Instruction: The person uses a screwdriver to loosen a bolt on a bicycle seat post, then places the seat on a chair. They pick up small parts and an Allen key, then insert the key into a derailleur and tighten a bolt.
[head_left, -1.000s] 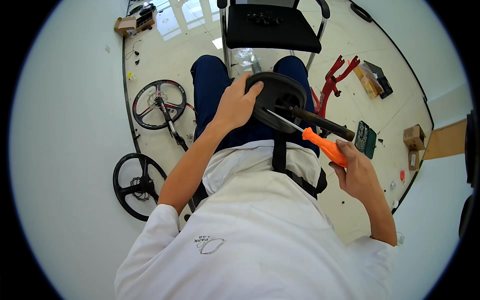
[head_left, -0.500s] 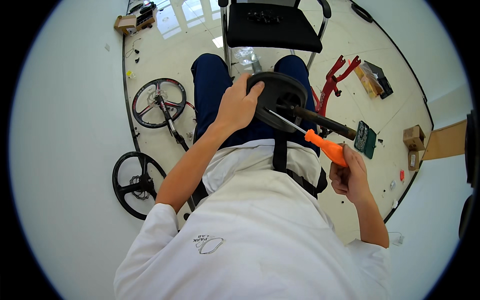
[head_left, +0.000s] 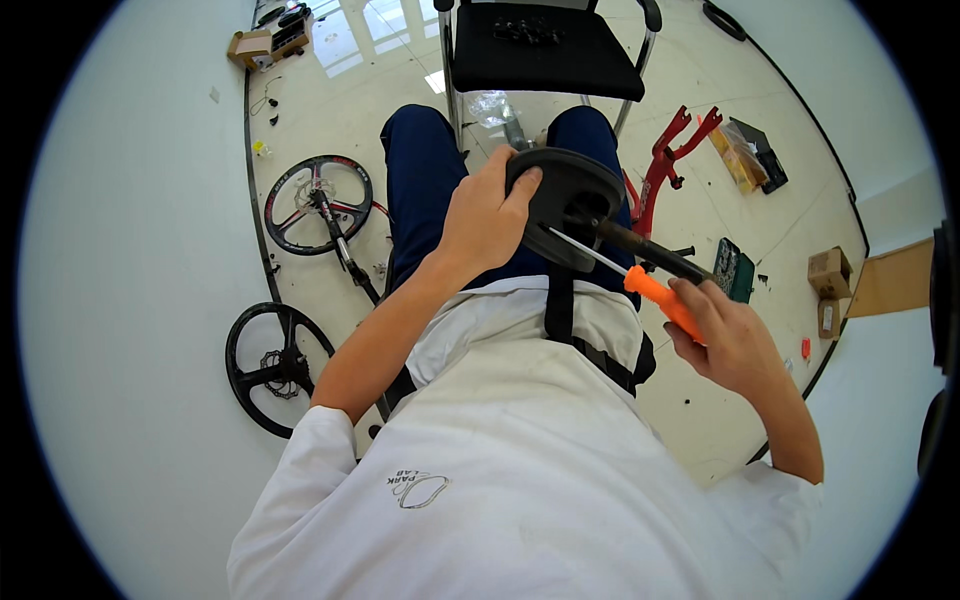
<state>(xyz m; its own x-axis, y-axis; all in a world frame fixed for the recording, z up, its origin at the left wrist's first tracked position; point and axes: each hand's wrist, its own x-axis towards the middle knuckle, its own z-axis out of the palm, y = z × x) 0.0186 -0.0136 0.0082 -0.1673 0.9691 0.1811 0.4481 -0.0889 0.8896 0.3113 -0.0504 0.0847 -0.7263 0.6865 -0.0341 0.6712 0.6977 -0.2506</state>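
My left hand (head_left: 484,218) grips the rim of a black bike saddle (head_left: 572,172), which is held over my lap with its hollow underside toward me. A dark seat post (head_left: 655,249) juts from that underside toward the right. In my right hand (head_left: 738,338) is a screwdriver with an orange handle (head_left: 660,298). Its thin metal shaft points up and left, and the tip lies at the saddle's lower edge. Whether the tip touches the saddle or enters a gap there, I cannot tell.
Ahead stands a black chair (head_left: 545,60) with small dark parts on its seat. Two wheels, one with a fork (head_left: 338,240), lie left on the floor. A red bike frame (head_left: 660,170), a green tool case (head_left: 735,270) and cardboard boxes (head_left: 828,272) are on the right.
The saddle and my left hand have shifted slightly right. My right hand has turned palm-down over the orange handle and moved up and right, with the screwdriver shifting right too.
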